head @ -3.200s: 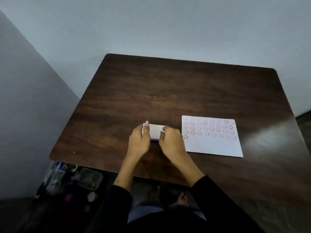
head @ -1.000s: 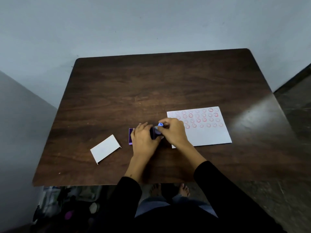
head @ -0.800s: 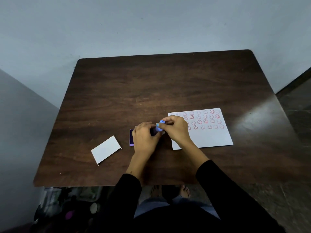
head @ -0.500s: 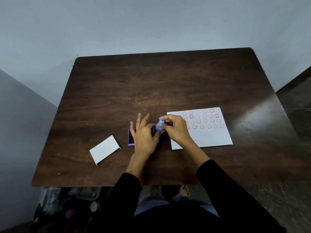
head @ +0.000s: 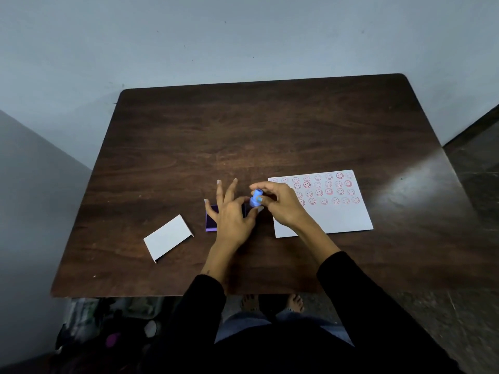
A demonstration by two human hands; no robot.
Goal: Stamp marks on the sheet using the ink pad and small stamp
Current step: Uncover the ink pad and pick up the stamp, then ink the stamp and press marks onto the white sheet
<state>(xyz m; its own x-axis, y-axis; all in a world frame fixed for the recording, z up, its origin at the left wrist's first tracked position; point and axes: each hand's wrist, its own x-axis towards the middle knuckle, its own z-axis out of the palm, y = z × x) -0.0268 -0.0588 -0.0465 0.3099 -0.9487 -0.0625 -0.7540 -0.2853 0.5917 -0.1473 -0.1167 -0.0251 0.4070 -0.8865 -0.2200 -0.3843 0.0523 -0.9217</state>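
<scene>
A small blue stamp (head: 255, 201) is pinched upright between the fingertips of the right hand (head: 280, 206), at the right edge of the purple ink pad (head: 212, 218); whether its face touches the pad cannot be told, since the left hand covers that spot. The left hand (head: 231, 215) is laid over the ink pad with fingers spread, thumb close to the stamp's base. Only the pad's left part is seen. Just right of the hands, a white sheet (head: 340, 217) lies flat on the dark wooden table (head: 270, 136), its upper half covered in rows of red smiley marks (head: 328, 188), its lower half blank. Left of the pad, apart from it, a white lid (head: 168, 238) is seen lying at an angle. Black sleeves (head: 359, 290) are worn on both arms.
</scene>
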